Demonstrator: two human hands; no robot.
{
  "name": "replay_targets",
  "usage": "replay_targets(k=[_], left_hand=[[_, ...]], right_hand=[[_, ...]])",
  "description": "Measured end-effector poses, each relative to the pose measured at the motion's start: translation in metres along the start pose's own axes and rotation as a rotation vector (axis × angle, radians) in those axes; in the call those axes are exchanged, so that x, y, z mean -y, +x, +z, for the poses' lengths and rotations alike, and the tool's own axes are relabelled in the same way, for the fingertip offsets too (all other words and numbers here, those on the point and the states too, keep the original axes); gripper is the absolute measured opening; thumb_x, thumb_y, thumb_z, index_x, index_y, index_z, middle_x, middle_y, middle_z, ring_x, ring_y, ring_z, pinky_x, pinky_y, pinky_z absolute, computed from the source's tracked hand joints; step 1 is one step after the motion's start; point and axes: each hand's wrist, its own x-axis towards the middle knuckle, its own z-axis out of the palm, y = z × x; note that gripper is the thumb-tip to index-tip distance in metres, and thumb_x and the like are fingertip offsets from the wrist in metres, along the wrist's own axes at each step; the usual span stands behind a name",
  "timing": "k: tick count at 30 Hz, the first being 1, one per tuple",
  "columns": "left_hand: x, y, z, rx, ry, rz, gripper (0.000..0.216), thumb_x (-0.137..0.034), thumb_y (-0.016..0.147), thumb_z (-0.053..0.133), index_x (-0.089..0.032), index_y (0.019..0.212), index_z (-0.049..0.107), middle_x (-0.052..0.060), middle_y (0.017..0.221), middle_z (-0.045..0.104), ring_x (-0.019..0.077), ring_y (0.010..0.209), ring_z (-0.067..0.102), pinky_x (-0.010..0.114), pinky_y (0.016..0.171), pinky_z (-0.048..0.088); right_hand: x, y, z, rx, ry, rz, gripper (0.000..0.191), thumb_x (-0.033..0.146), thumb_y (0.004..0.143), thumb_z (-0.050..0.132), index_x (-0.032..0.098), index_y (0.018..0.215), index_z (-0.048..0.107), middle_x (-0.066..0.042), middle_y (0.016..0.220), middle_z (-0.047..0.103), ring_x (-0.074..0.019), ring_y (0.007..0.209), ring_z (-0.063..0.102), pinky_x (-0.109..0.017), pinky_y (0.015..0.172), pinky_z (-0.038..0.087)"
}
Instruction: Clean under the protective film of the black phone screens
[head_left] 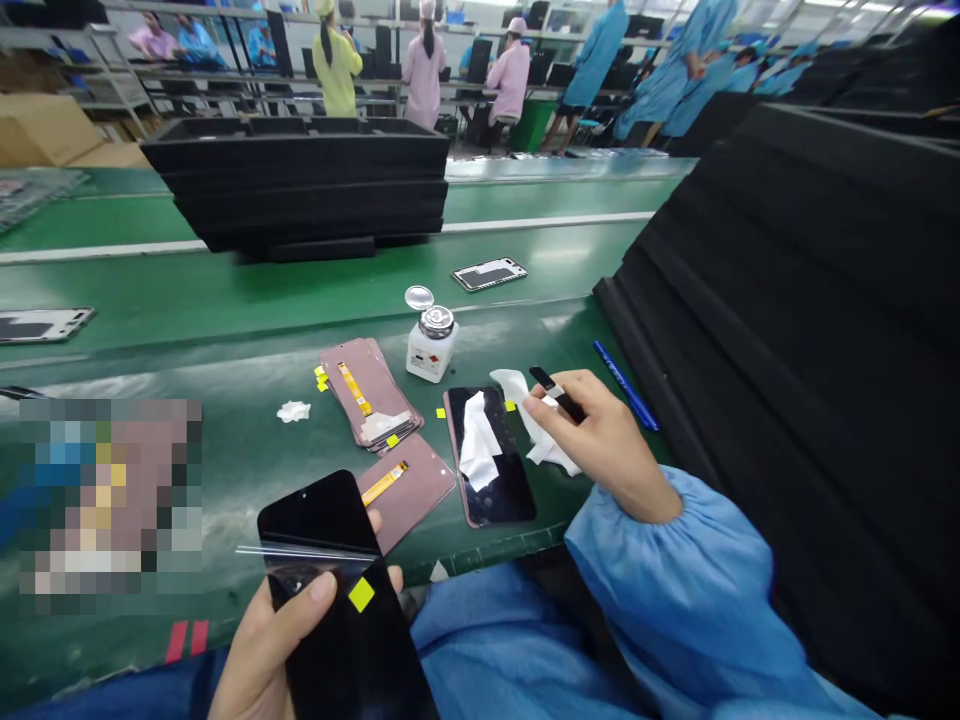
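Resting in the left grip [274, 635], in the head view, a black screen panel [352, 640] is clasped between a thumb pressed on its glass and fingers curled round its far edge. The glass could be smudged by that thumb, and if its pressure were eased, the tilted panel could be let slip toward the lap. A thin clear strip [307, 553] is seen across the panel, just beyond the thumb; whether it is film or tape cannot be told, but it could be creased by a shift of the fingers.

In the right grip [600, 430], a slim dark tool [556, 393] is pinched between thumb and fingertips; if it were pressed hard on glass, a scratch could be left.

Just beyond the left grip, a pink-backed panel [420, 490] is laid with its orange ribbon [385, 484] exposed, so the ribbon could be snagged by the held panel's edge. Left of the right grip, a white wipe [480, 445] is draped over another panel [517, 490]; it could be dragged off by the sleeve [667, 560]. Beyond both grips, a bottle [429, 358] is stood on the worktop [240, 400], its lid apparently raised; if it were knocked, any liquid inside could be spilled onto the stacked panels [375, 385] beside it.
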Motion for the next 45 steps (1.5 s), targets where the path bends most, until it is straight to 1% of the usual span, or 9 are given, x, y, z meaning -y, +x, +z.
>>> replay_targets(k=[4,10,16,19,25,32,37,42,45], left_hand=[[-0.002,0.003,0.013,0.188,0.098,0.027,0.073,-0.007,0.067,0.073,-0.026,0.135,0.053,0.009,0.100,0.076,0.0285,0.074,0.073,0.032,0.059,0.061],[-0.001,0.020,0.011,0.594,0.298,-0.051,0.038,-0.020,0.074,0.073,-0.013,0.112,0.071,0.012,0.090,0.076,0.0319,0.081,0.073,0.042,0.075,0.059],[-0.007,0.027,-0.006,0.612,0.220,-0.094,0.035,-0.015,0.077,0.069,-0.020,0.111,0.071,0.009,0.090,0.076,0.0278,0.075,0.073,0.034,0.068,0.059],[-0.011,0.029,-0.018,0.641,0.151,-0.073,0.051,-0.016,0.076,0.069,-0.027,0.126,0.062,0.008,0.096,0.075,0.0281,0.077,0.073,0.033,0.068,0.059],[-0.015,0.034,-0.035,0.716,0.223,-0.001,0.058,-0.019,0.078,0.067,-0.034,0.132,0.055,0.005,0.098,0.074,0.0283,0.076,0.073,0.030,0.065,0.056],[-0.013,0.029,-0.034,0.719,0.277,-0.044,0.056,-0.021,0.078,0.069,-0.036,0.130,0.056,0.008,0.098,0.075,0.0285,0.080,0.073,0.032,0.070,0.056],[-0.013,0.016,-0.034,0.685,0.272,0.020,0.047,-0.019,0.079,0.068,-0.029,0.124,0.063,0.010,0.111,0.072,0.0296,0.082,0.072,0.039,0.070,0.059],[-0.015,0.013,-0.031,0.721,0.266,0.120,0.050,-0.019,0.082,0.064,-0.033,0.130,0.057,0.008,0.115,0.070,0.0264,0.082,0.072,0.037,0.068,0.059],[-0.014,0.022,-0.030,0.728,0.393,0.035,0.062,-0.021,0.083,0.065,-0.034,0.140,0.045,0.008,0.097,0.075,0.0278,0.084,0.072,0.037,0.077,0.056]], right_hand=[[0.043,-0.004,-0.013,0.344,0.289,-0.210,0.009,0.031,0.083,0.061,0.022,0.081,0.063,-0.003,0.088,0.055,-0.0135,0.070,0.056,-0.025,0.059,0.045],[0.079,-0.006,0.000,0.690,0.529,-0.420,0.005,0.024,0.083,0.064,0.022,0.087,0.067,-0.003,0.089,0.057,-0.0153,0.086,0.058,-0.028,0.078,0.049],[0.063,-0.011,0.021,0.429,0.774,-0.237,0.030,0.041,0.094,0.049,0.022,0.082,0.068,-0.006,0.105,0.061,-0.0196,0.109,0.055,-0.035,0.095,0.044],[0.050,-0.018,0.028,0.338,1.015,-0.026,0.039,0.052,0.092,0.049,0.021,0.078,0.066,-0.002,0.083,0.063,-0.0118,0.073,0.060,-0.023,0.065,0.050],[0.054,-0.038,0.037,0.701,1.413,0.374,0.020,0.034,0.076,0.077,0.018,0.087,0.070,-0.003,0.091,0.072,-0.0062,0.060,0.065,-0.016,0.058,0.055],[0.063,-0.047,0.059,0.960,1.527,0.412,0.023,0.031,0.080,0.073,0.016,0.098,0.068,-0.001,0.075,0.072,-0.0098,0.068,0.070,-0.017,0.060,0.059],[0.066,-0.050,0.048,0.693,1.174,0.107,0.016,0.031,0.085,0.067,0.018,0.094,0.066,-0.002,0.075,0.072,-0.0107,0.057,0.068,-0.019,0.050,0.057],[0.067,-0.050,0.022,0.308,0.575,-0.669,0.021,0.010,0.087,0.061,0.021,0.104,0.067,-0.007,0.111,0.072,-0.0172,0.102,0.066,-0.031,0.088,0.054],[0.065,-0.049,0.021,0.204,0.462,-0.811,0.022,0.014,0.089,0.060,0.025,0.107,0.065,-0.004,0.111,0.073,-0.0210,0.117,0.059,-0.041,0.104,0.043]])
